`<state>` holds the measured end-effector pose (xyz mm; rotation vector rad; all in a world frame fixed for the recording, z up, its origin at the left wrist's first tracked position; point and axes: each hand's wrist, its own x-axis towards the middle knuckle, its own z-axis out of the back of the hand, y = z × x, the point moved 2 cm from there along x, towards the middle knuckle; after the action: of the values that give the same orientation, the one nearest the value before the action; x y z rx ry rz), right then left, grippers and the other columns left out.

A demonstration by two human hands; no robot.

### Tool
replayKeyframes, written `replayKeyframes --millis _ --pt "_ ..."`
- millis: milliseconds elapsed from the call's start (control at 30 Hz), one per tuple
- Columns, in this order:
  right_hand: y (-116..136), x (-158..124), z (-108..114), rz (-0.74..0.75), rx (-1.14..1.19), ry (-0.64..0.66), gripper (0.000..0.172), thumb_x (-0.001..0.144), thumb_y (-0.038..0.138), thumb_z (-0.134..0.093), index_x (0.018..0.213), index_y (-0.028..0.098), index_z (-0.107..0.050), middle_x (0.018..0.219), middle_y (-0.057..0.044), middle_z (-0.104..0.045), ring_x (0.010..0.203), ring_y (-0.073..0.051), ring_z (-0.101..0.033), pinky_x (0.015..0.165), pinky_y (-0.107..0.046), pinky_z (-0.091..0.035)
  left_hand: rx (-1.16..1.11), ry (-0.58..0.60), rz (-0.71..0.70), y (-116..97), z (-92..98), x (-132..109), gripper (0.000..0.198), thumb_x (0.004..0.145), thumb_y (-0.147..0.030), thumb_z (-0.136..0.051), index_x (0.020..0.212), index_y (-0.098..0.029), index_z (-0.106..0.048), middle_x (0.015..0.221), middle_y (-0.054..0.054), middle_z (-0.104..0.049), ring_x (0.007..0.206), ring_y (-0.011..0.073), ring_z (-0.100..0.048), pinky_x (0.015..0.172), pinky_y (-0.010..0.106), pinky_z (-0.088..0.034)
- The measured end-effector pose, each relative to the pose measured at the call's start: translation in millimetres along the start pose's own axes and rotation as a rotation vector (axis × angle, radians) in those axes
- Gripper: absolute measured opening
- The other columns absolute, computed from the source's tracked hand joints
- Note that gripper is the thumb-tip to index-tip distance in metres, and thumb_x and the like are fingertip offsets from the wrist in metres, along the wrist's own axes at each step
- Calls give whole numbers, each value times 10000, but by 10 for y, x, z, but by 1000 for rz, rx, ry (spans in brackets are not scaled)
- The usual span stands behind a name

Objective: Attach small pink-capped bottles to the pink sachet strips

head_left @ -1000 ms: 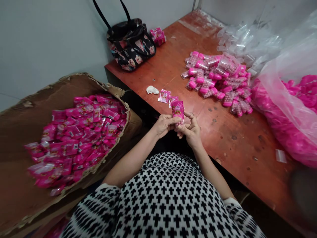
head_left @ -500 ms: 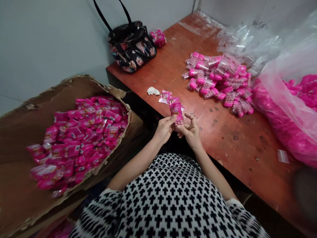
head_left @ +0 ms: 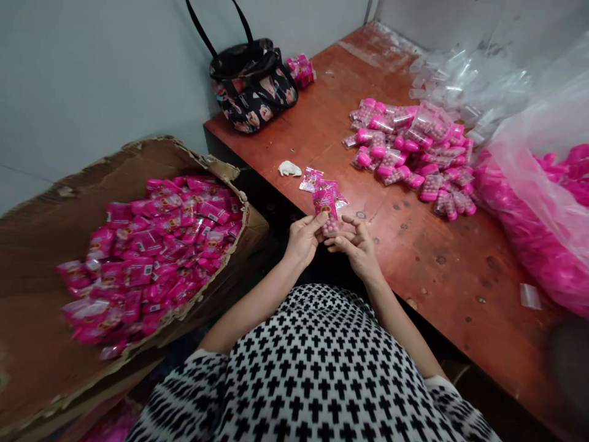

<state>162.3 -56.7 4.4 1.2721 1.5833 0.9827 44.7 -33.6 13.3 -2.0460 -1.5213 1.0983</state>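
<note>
My left hand (head_left: 302, 238) and my right hand (head_left: 356, 245) meet at the near edge of a red-brown table (head_left: 442, 270). Together they pinch a small pink packet (head_left: 325, 209) holding a tube of pink balls, held upright above the table edge. The left fingers grip its left side, the right fingers support it from below and the right. A few more pink packets (head_left: 311, 178) lie on the table just beyond it.
A torn cardboard box (head_left: 69, 190) at left is full of pink packets (head_left: 151, 252). On the table lie a pile of pink-capped tubes (head_left: 409, 150), clear empty tubes (head_left: 460, 80), a plastic bag of pink caps (head_left: 543, 215), a floral handbag (head_left: 253, 86) and a white scrap (head_left: 289, 167).
The packet in my hands has tilted and dropped slightly, with the tube of balls now showing at its lower end. The view has shifted a little to the left.
</note>
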Motion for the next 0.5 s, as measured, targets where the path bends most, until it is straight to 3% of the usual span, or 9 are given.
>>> replayKeyframes --millis 167,267,400,500 --pt "-21 67 -37 -4 9 -61 537 669 389 -763 1061 252 -422 674 65 -676 549 -128 -651 535 -258 -557 7 47 57 78 -9 -54 301 568 -326 -816 655 -88 -653 591 8 -595 523 69 -514 512 215 -423" --pt "14 135 -131 -8 0 -55 530 661 397 -766 1044 246 -431 650 71 -675 533 -123 -642 528 -250 -549 11 47 10 6 29 -128 286 593 -329 -805 665 -98 -653 629 23 -628 573 93 -561 588 247 -469" --pt "94 145 -185 1 -56 35 429 684 409 -741 978 222 -491 688 39 -700 545 -118 -646 530 -243 -538 -29 -135 -278 -433 319 -238 345 700 -483 -702 818 -161 -669 890 71 -717 883 182 -663 784 305 -518" --pt "106 121 -82 12 -116 3 340 715 415 -709 915 197 -543 661 22 -694 505 -107 -625 481 -220 -500 -33 -320 -559 -753 633 -187 484 786 -651 -495 931 -214 -645 976 64 -720 991 185 -650 864 324 -508"
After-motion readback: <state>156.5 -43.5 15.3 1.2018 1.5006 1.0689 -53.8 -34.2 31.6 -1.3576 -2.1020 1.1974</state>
